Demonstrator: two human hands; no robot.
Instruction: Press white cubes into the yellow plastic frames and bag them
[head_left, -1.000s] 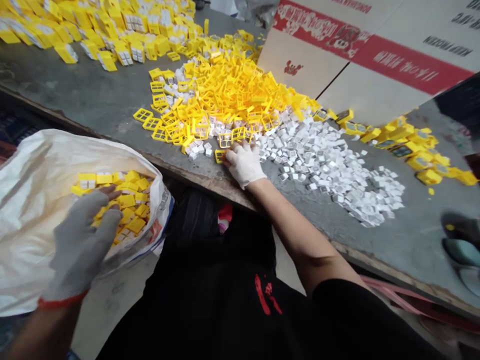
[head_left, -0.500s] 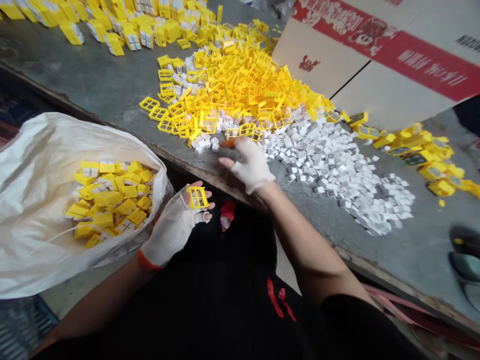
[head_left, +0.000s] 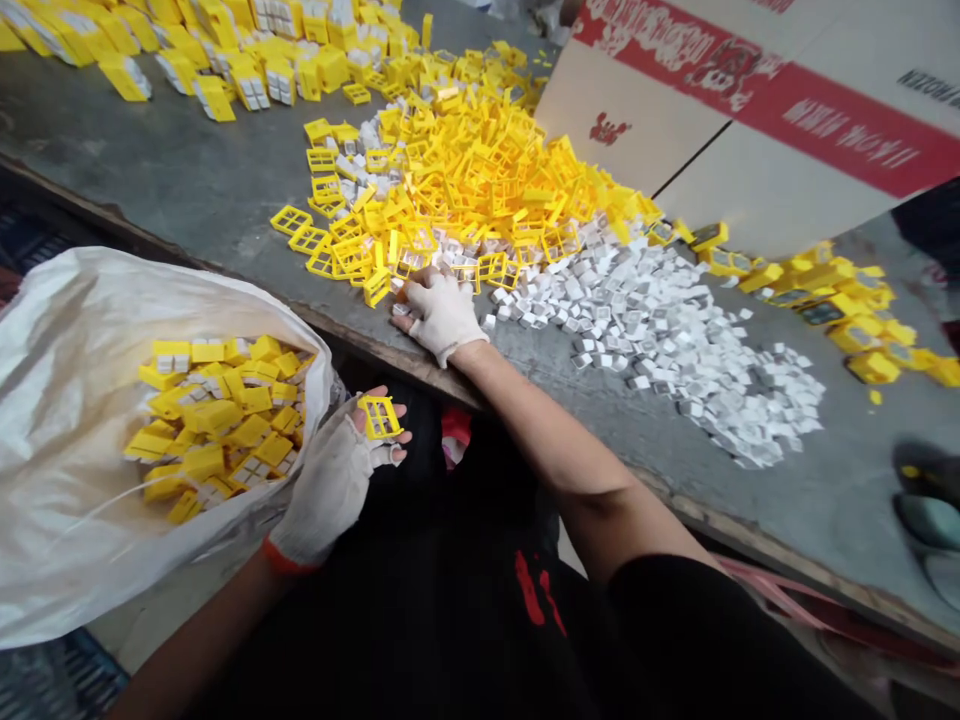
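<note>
My left hand, in a white fingerless glove, holds a small yellow four-window frame on its fingertips, below the table edge beside the white sack. My right hand, gloved too, rests palm down on small white square pieces at the near rim of the pile of yellow frames; its fingers are curled over a few white pieces. What it grips is hidden under the fingers.
The sack holds several assembled yellow-and-white blocks. More assembled blocks lie at the back left of the grey table and at the right. A cardboard box stands behind the piles.
My left hand left the sack and came up holding a yellow frame. My right hand lifted briefly, then moved left and settled on white pieces by the frame pile.
</note>
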